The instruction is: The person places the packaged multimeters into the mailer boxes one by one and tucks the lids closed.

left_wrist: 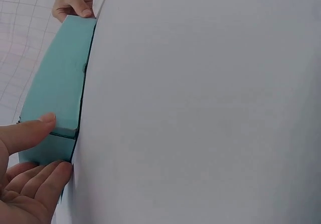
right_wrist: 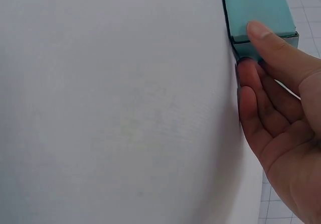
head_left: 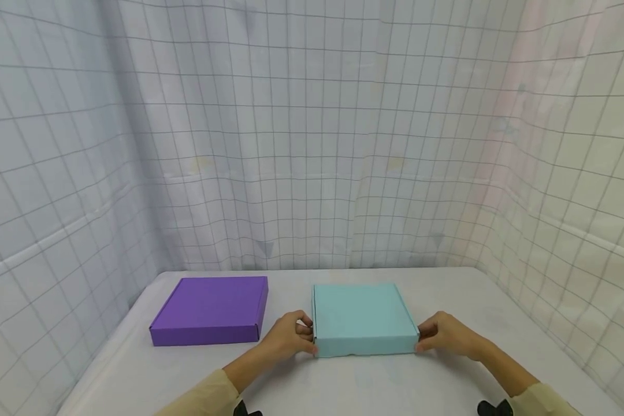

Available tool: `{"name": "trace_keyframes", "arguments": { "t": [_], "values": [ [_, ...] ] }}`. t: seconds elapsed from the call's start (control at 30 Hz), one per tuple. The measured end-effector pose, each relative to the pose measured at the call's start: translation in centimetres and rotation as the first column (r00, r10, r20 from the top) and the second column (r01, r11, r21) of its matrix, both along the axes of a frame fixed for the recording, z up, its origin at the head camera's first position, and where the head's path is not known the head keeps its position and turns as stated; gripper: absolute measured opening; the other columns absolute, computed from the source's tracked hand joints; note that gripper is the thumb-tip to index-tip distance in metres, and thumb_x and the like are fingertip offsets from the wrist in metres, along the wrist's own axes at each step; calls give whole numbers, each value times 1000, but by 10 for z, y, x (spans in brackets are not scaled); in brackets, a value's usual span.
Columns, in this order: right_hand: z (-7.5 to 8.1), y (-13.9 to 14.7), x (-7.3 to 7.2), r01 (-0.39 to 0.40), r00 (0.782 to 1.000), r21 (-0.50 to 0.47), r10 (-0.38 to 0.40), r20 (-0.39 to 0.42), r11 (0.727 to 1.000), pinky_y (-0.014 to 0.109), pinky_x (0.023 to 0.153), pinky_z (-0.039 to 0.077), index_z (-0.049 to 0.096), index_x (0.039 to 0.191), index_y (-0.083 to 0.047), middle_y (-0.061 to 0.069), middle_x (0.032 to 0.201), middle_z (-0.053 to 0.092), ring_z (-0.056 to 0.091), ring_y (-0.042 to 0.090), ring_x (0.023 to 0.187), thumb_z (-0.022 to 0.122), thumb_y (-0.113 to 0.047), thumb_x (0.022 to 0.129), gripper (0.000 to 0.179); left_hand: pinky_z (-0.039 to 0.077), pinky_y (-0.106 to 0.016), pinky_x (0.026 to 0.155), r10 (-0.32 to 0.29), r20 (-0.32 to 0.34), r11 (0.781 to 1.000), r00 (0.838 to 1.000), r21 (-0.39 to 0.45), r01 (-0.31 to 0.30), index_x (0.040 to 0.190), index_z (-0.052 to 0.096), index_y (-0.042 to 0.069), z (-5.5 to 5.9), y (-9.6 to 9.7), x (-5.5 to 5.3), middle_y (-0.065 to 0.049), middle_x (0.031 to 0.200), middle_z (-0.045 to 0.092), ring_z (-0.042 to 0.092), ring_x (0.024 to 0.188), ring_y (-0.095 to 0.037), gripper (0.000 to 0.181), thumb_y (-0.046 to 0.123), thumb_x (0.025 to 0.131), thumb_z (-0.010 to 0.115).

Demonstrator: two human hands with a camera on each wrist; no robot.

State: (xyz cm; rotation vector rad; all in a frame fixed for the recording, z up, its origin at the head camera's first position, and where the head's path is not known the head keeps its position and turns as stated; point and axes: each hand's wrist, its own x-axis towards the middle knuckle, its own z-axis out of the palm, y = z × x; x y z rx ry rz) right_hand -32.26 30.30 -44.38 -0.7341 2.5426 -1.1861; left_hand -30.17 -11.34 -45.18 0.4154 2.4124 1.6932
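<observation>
A closed light-blue cardboard box [head_left: 364, 312] lies flat on the white-covered table, right of centre in the head view. My left hand [head_left: 289, 334] grips its near left corner. In the left wrist view the thumb of that hand [left_wrist: 25, 184] presses the box's front face [left_wrist: 60, 78], with the other fingers bent against its short side. At the near right corner my right hand [head_left: 451, 334] holds the box. The right wrist view has this hand's [right_wrist: 288, 103] thumb on the front face [right_wrist: 258, 10] and its fingers curled by the side.
A closed purple cardboard box [head_left: 213, 312] lies on the table [head_left: 364, 387], left of my left hand. White grid-patterned curtains [head_left: 312, 144] surround the table at the back and both sides.
</observation>
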Motion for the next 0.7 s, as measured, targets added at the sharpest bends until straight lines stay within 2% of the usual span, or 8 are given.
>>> {"name": "trace_keyframes", "arguments": {
  "t": [0.2,0.43,0.7],
  "values": [
    [-1,2,-9,13,1000,-7,-13,2,1000,25,79,54,79,112,-1,3,104,77,66,19,96,85,-19,87,32,60,-40,85,6,10,1000,1000,3,-6,110,59,-3,-1,3,-9,-17,106,75,73,99,-28,50,-12,71,89],
    [-3,6,-11,52,998,-22,-52,18,998,25,80,54,77,114,2,5,104,77,65,23,98,84,-16,88,33,59,-42,85,10,-7,1000,1000,-17,-10,110,60,-2,-2,7,-15,-17,106,75,73,98,-28,50,-9,71,91],
    [-5,7,-14,56,998,-31,-55,16,998,24,81,54,76,116,4,6,105,77,67,19,98,84,-17,89,36,60,-42,86,-1,-17,1000,1000,-19,1,110,60,-3,-2,6,-19,-18,107,74,73,100,-30,49,-8,72,91]
  ]
}}
